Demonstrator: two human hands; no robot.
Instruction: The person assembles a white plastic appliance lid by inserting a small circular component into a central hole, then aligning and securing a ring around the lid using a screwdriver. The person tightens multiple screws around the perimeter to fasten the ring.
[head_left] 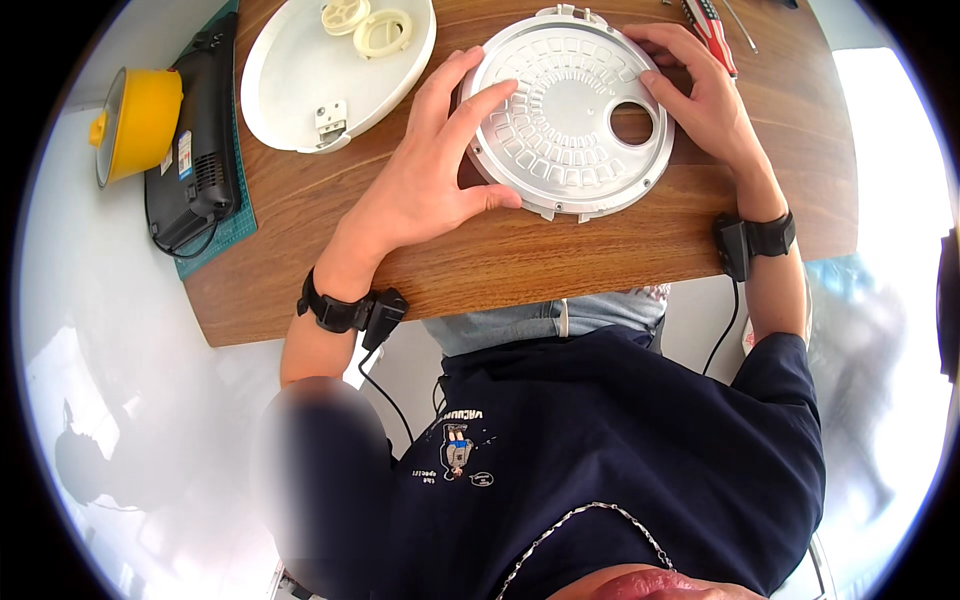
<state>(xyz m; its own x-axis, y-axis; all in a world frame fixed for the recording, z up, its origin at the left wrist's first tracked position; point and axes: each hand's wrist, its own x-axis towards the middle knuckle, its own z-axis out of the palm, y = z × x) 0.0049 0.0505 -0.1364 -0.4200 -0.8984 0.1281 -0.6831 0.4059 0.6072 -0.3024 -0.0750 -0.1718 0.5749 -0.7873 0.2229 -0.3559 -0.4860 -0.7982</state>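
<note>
A round silver lid plate (552, 150) with embossed rings, small rim screws and one round hole lies on the wooden table in front of me. My left hand (425, 165) grips its left side, fingers spread over the rim and thumb against the near left edge. At the upper right, my right hand (700, 95) holds the rim, with the thumb on top beside the hole and the other fingers curled at the far edge. Left of the plate sits a white oval shell (290, 75) holding two cream plastic rings (383, 34) and a small metal bracket (331, 122).
A red-and-white handled tool (710, 35) and a thin metal rod (740, 25) lie past my right hand. On the left, a black device (195, 150) rests on a green cutting mat (230, 235) beside a yellow round container (148, 120). The table's near edge (560, 285) runs before my lap.
</note>
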